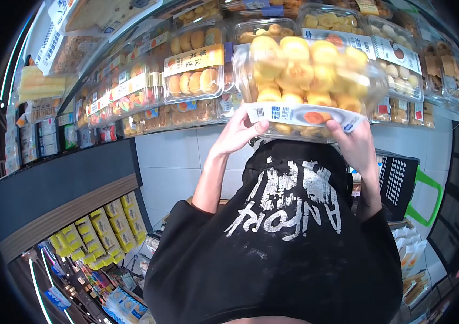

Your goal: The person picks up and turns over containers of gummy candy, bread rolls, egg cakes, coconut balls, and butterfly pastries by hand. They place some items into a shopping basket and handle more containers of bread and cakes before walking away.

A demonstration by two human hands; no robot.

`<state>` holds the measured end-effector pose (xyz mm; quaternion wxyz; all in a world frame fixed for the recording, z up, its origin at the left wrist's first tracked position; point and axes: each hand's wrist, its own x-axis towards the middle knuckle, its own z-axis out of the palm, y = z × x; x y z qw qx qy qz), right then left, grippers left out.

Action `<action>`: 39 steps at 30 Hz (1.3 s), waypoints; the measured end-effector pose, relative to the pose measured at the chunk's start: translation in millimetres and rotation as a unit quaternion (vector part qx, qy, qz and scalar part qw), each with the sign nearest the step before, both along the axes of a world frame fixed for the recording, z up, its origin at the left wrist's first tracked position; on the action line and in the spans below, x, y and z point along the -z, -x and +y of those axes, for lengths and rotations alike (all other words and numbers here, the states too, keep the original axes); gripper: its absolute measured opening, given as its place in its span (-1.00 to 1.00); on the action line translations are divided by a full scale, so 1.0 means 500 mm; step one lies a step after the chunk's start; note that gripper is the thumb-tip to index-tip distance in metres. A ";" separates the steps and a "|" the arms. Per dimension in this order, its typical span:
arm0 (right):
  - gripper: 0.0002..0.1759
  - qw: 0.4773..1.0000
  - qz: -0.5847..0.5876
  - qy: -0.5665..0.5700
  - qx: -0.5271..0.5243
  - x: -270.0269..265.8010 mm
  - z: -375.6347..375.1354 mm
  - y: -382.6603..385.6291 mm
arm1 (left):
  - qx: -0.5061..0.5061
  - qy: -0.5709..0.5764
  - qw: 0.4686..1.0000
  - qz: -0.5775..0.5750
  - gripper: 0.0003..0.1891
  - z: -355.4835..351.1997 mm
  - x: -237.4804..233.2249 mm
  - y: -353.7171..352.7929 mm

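Note:
A clear plastic box of small round yellow cakes (313, 75) is held up in front of my chest, tilted so its contents face the camera. A white paper label (297, 114) with blue print and a picture runs around its near side. At the box's left end, my left hand (238, 134) grips the lower corner, thumb on the near side. My right hand (356, 144) holds the opposite end with the thumb pressed on the label. The fingers beneath the box are mostly hidden.
Beyond the box, shelves carry packed baked goods, including a box of filled buns (194, 81) and a box of pale round pastries (398, 59). A black basket (397, 181) with a green handle (436, 197) stands at right. Yellow packets (91, 235) hang at lower left.

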<state>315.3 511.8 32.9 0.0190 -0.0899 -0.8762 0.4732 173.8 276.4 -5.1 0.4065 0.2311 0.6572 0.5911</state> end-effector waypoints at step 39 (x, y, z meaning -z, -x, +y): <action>-0.48 0.926 -0.129 0.356 -0.016 0.151 -0.028 0.073 | -0.175 0.195 0.965 0.013 -0.56 -0.041 -0.009 -0.046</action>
